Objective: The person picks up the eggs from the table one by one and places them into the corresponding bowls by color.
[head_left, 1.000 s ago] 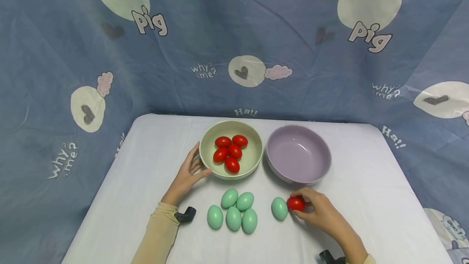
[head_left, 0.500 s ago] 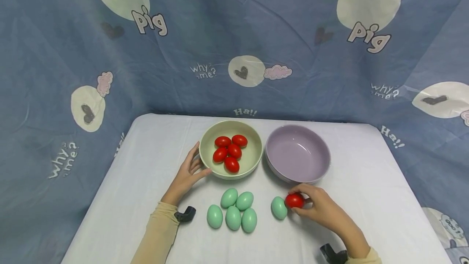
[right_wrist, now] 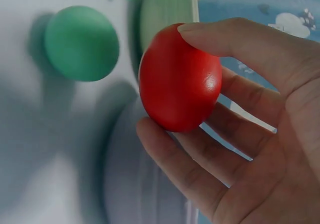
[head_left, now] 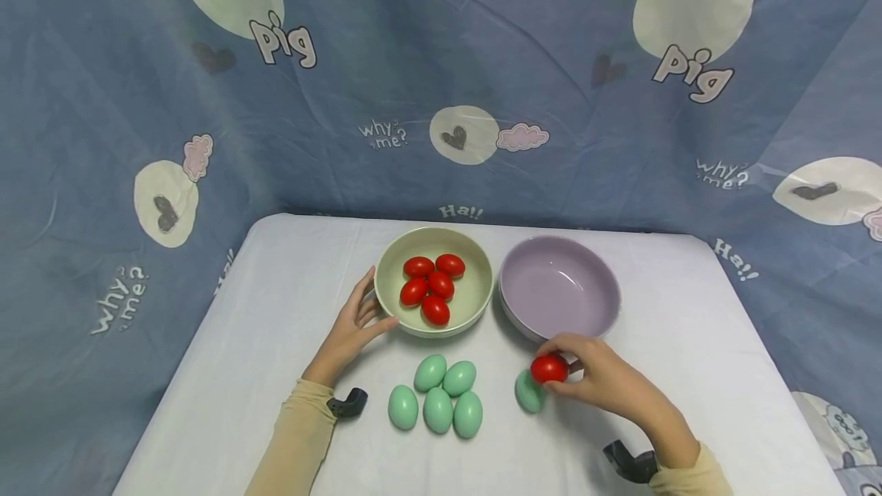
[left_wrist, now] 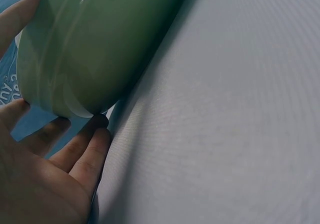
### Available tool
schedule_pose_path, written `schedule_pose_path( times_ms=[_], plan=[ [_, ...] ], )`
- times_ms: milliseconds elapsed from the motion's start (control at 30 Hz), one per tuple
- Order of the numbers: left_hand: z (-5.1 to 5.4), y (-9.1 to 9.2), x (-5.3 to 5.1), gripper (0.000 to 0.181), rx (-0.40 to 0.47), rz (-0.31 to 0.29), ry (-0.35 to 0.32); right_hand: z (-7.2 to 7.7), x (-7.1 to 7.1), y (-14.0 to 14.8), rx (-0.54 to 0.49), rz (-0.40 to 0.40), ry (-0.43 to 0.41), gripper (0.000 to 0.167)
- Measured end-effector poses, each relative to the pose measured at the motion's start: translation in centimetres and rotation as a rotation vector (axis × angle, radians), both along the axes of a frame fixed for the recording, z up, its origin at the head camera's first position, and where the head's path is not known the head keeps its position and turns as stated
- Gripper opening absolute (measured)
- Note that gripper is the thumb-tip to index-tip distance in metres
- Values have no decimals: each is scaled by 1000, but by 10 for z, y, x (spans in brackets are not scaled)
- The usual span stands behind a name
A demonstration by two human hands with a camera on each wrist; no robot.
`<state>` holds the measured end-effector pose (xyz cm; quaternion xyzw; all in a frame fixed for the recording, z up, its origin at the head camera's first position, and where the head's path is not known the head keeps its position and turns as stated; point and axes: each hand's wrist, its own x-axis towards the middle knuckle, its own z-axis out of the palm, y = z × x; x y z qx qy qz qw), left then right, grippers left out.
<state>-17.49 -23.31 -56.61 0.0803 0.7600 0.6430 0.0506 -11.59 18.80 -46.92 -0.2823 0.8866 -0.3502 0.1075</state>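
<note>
Blue printed cloth (head_left: 331, 174) hangs behind the purple bowl (head_left: 551, 289), filling most of my remote head feed. White-covered table (head_left: 227, 404) spreads out around that bowl, which sits facing up with a glint on its inside. Pale green bowl (head_left: 470, 298) upright just to its left, much the same size. Left hand (head_left: 347, 331) well left of the purple bowl, past the green one: I read fingers spread wide and nearly straight, tips against the green bowl's outer wall, thumb at its rim. Right hand (head_left: 606, 377) just in front of the purple bowl, overlapping its near side from where I watch; thumb and fingertips pinch a red egg (head_left: 548, 368), parted only by the egg's own breadth. My right wrist feed shows fingertip contact on both sides. Black wrist devices: one (head_left: 349, 404) well left of the purple bowl and nearer the wearer, another (head_left: 630, 461) in front of it, to the right. The pinched egg is in front of the purple bowl, partly covering a lone green egg (head_left: 527, 395); five green eggs (head_left: 438, 410) lie clustered in front and left; five more red eggs (head_left: 441, 285) rest left of it, inside the green bowl.
</note>
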Motion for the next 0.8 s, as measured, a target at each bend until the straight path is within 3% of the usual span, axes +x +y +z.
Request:
schedule_pose_path(
  times_ms=[367, 600, 800],
  plan=[
    [0, 1, 0, 103, -6, 8, -8, 14, -19, -14, 31, 46, 33, 33],
    [2, 2, 0, 101, -4, 2, 2, 26, -36, -23, 42, 56, -1, 32],
    [1, 1, 0, 102, -10, 6, 2, 35, -51, -33, 50, 81, 42, 30]
  ],
)
